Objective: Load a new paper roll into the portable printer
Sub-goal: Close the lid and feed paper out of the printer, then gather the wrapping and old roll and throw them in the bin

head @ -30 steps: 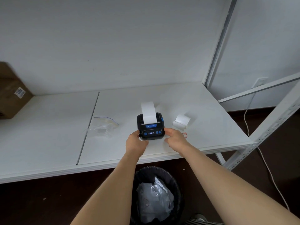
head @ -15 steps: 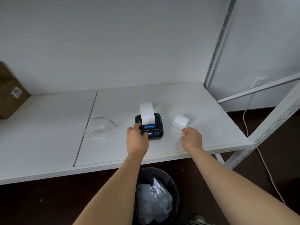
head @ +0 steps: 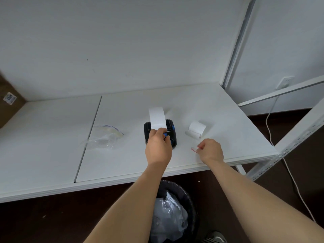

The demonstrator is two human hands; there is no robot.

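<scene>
Two grips going: your left hand (head: 158, 148) pinches the smooth white paper strip (head: 157, 119) above the black printer (head: 171, 128); your right hand (head: 211, 150) nips a small red-edged sticker (head: 194, 149).

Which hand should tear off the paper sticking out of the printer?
Probably the left hand: it already pinches the paper strip where it leaves the printer. The right hand is off to the side, busy with a small red-edged scrap.

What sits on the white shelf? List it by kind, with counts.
Printer: 1
Loose paper roll: 1
Clear zip bag: 1
Cardboard box: 1
Small red-edged scrap: 1
Total: 5
</scene>
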